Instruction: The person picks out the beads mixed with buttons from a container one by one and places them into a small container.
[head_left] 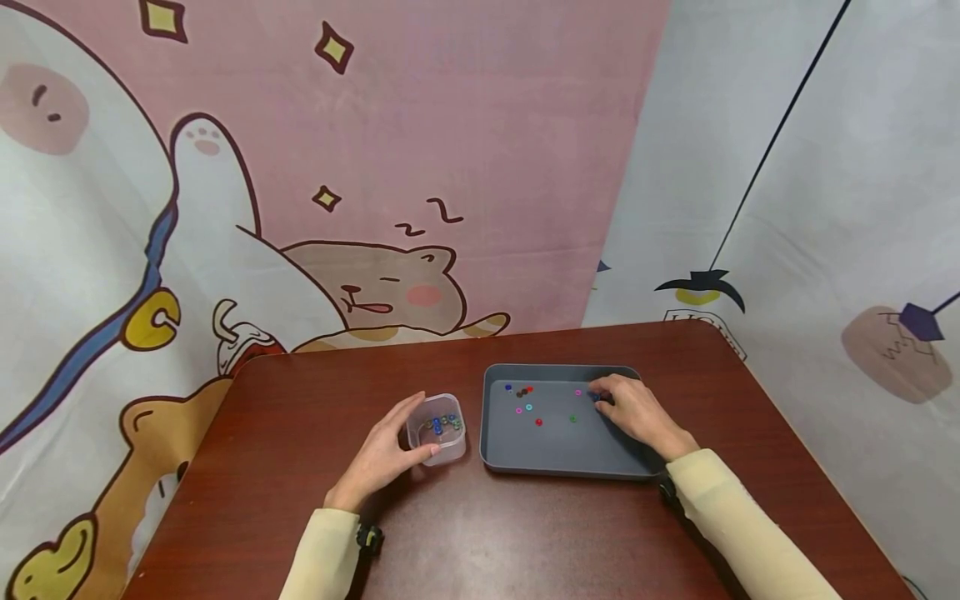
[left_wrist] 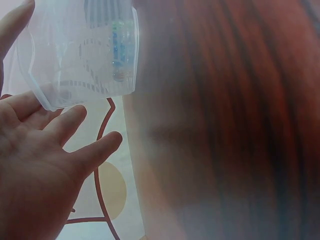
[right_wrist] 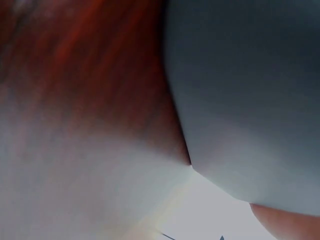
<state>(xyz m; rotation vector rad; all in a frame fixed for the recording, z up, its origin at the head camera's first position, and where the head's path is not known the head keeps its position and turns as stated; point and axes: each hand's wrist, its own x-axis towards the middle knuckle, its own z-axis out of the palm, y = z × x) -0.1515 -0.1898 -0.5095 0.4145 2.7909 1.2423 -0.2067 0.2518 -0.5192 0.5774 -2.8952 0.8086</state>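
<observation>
My left hand [head_left: 382,454] holds a small clear plastic box [head_left: 447,450], its thumb on the near side and its fingers on the far side. Several blue and greenish beads [head_left: 438,425] lie inside. The left wrist view shows the box [left_wrist: 75,60] from the side. Over the right part of a grey tray [head_left: 555,450], my right hand [head_left: 637,408] reaches down with bent fingers. Dark blue beads [head_left: 597,397] show between its thumb and fingertips; whether it pinches one is too small to tell. The right wrist view shows the tray's outer wall [right_wrist: 240,100] and a bit of skin.
Loose small beads and rings lie in the tray, among them a red bead [head_left: 538,422], a green one [head_left: 573,419], a pink ring [head_left: 519,410] and a light blue ring [head_left: 528,407]. The brown wooden table [head_left: 450,533] ends at a cartoon-printed cloth [head_left: 487,167] behind.
</observation>
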